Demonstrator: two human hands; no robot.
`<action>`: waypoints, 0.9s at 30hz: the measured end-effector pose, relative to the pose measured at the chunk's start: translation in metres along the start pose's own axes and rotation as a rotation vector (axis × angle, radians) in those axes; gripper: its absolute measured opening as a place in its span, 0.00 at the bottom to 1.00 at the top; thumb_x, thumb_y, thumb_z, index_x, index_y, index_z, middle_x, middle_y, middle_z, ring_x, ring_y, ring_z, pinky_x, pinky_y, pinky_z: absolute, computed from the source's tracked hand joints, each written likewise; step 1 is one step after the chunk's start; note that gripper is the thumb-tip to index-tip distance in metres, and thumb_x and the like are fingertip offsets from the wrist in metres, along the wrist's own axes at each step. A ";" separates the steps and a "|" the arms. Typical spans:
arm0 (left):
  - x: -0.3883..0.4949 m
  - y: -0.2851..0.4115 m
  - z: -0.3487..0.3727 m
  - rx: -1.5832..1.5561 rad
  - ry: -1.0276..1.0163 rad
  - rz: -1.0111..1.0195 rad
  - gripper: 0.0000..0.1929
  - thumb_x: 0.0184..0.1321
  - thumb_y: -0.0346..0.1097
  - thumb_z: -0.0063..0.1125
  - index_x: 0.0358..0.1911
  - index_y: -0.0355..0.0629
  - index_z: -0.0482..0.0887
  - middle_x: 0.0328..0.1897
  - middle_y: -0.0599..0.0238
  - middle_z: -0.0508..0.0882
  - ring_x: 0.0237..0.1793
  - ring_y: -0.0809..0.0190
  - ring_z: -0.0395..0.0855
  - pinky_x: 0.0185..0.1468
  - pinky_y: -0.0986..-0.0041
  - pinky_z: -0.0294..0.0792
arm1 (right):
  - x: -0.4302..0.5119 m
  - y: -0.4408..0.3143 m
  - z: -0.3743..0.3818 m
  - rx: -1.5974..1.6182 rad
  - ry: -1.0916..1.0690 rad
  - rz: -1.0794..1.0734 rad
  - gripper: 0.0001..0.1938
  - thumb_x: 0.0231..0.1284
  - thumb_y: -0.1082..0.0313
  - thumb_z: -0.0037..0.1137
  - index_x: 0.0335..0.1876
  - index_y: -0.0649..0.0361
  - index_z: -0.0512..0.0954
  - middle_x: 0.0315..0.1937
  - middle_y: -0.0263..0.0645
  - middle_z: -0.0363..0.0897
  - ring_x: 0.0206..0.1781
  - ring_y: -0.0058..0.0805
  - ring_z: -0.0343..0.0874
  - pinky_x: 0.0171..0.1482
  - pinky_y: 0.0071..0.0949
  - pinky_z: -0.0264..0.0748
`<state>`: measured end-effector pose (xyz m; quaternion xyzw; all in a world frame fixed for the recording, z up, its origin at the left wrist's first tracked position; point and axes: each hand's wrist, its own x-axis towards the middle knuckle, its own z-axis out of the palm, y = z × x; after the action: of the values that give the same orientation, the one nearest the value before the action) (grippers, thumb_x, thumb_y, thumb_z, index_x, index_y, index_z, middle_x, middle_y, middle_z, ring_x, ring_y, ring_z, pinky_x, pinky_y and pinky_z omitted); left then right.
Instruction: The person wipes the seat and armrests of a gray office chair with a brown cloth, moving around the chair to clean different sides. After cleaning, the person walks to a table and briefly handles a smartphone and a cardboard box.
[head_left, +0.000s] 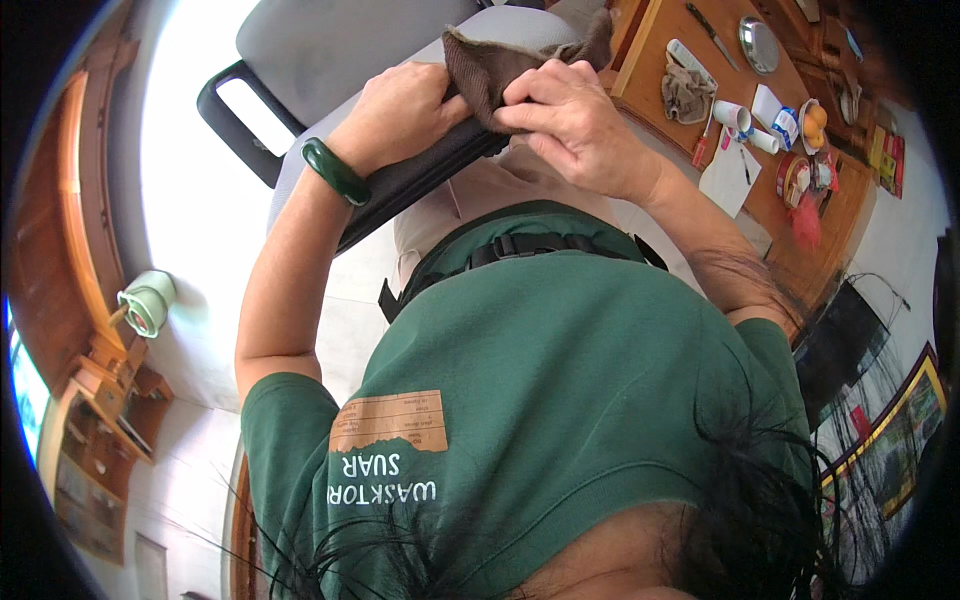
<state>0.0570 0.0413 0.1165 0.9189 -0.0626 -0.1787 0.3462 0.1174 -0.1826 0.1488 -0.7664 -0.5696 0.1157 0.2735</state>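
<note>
Between my two hands hangs a brown knitted fabric piece (487, 71), possibly a sock, over the edge of a grey padded chair (322, 52). My left hand (409, 105), with a dark green bangle (335, 171) at its wrist, pinches its left side with thumb and fingers. The fabric's near corner is gripped by the fingertips of my right hand (570, 112). Its far end reaches toward the top of the picture, where its outline is partly hidden behind my right fingers. A similar crumpled brown cloth (686, 94) lies on the wooden table to the right.
The wooden table (652, 45) holds a knife (712, 35), a round metal dish (758, 45), a white remote control (691, 63), a mug (731, 115), a red-handled screwdriver (702, 142), paper (729, 176) and a bowl of orange fruit (813, 124). A green bin-like container (148, 302) stands at left.
</note>
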 end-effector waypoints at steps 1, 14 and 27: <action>0.000 -0.001 0.001 0.002 0.011 0.006 0.20 0.64 0.50 0.50 0.39 0.39 0.85 0.32 0.44 0.84 0.36 0.41 0.83 0.44 0.54 0.74 | 0.001 -0.001 -0.001 -0.050 -0.019 -0.030 0.15 0.49 0.74 0.57 0.46 0.55 0.81 0.44 0.33 0.75 0.49 0.31 0.71 0.53 0.33 0.62; 0.003 -0.003 0.005 -0.030 0.054 0.003 0.18 0.62 0.47 0.50 0.40 0.40 0.84 0.35 0.44 0.85 0.39 0.41 0.83 0.47 0.54 0.74 | 0.012 -0.016 0.009 0.013 0.080 -0.065 0.15 0.44 0.77 0.56 0.41 0.55 0.80 0.39 0.33 0.74 0.47 0.34 0.73 0.49 0.32 0.65; -0.007 0.009 -0.009 -0.168 -0.006 -0.076 0.26 0.66 0.54 0.51 0.58 0.40 0.78 0.46 0.43 0.85 0.48 0.42 0.83 0.54 0.59 0.73 | -0.075 0.140 0.005 0.899 0.465 0.633 0.13 0.66 0.72 0.47 0.53 0.68 0.75 0.53 0.36 0.76 0.57 0.27 0.74 0.63 0.27 0.64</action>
<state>0.0541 0.0416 0.1308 0.8877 -0.0135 -0.1990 0.4149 0.2035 -0.2798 0.0572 -0.7132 -0.1337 0.2506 0.6408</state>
